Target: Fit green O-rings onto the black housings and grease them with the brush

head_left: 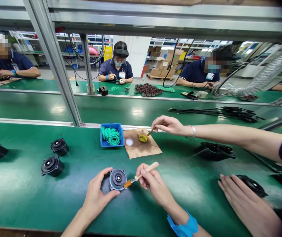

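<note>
A round black part with a pale rim (118,179) stands on the green table, its ringed face up. My left hand (97,189) curves round its left side, thumb and fingers on the rim. Between the fingers of my right hand (153,184) is a brush (141,175) with a wooden handle; its orange bristles touch the lower right of the rim. Beyond, a blue box (101,142) holds green rings (111,135). Next to it, a stained cardboard piece (153,149) bears a yellow cap (143,138) and a white disc (129,142).
From the right, another person's hand (167,124) holds a brush over the cardboard; their other hand (249,204) is near a black part (253,186). Two black parts (53,166) stand left. A metal post (53,62) slants across the back left. People work across the line.
</note>
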{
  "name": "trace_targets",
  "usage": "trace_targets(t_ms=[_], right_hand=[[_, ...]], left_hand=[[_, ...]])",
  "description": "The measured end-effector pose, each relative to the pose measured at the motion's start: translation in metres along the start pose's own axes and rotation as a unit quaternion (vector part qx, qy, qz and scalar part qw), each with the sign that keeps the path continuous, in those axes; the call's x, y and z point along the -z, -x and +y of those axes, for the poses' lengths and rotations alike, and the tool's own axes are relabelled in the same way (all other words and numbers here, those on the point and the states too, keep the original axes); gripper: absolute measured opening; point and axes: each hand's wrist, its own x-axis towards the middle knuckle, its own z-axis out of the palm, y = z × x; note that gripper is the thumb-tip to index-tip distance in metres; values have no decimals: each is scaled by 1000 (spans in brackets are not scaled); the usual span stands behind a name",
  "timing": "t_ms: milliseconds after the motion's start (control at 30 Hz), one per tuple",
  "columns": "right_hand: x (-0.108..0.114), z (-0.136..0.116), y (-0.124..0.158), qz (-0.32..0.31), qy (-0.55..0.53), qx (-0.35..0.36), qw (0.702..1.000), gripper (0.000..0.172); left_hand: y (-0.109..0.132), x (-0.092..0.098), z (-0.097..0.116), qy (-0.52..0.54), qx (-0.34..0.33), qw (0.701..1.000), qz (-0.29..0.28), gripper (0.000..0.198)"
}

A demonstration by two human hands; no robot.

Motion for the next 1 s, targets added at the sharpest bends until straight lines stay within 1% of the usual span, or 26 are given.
trace_targets(t_ms=[133,267,500,600,667,767,833,1000], right_hand=[[2,-6,-4,2,46,23,999,43],[2,-17,-9,-2,108,58,992,41],[3,-29,-13,-30,208,145,967,42],[6,-37,-12,-74,241,198,947,41],[8,-44,-11,-110,281,233,924,39],[9,-58,-11,-173,338,264,886,35],[10,-68,-11,-215,357,273,867,31],[9,-90,-12,-288,397,272,828,23]], left_hand=[[0,0,0,23,5,1000,-3,55],[3,0,-3,55,4,998,-21,58],[8,4,-6,15,-29,999,-33,63],[8,8,-4,5,-50,998,-34,64],[8,11,-1,-4,-69,997,-39,65],[8,15,2,-20,-98,994,-52,68],[9,17,3,-27,-113,991,-62,69],[12,21,4,-44,-157,983,-82,62]])
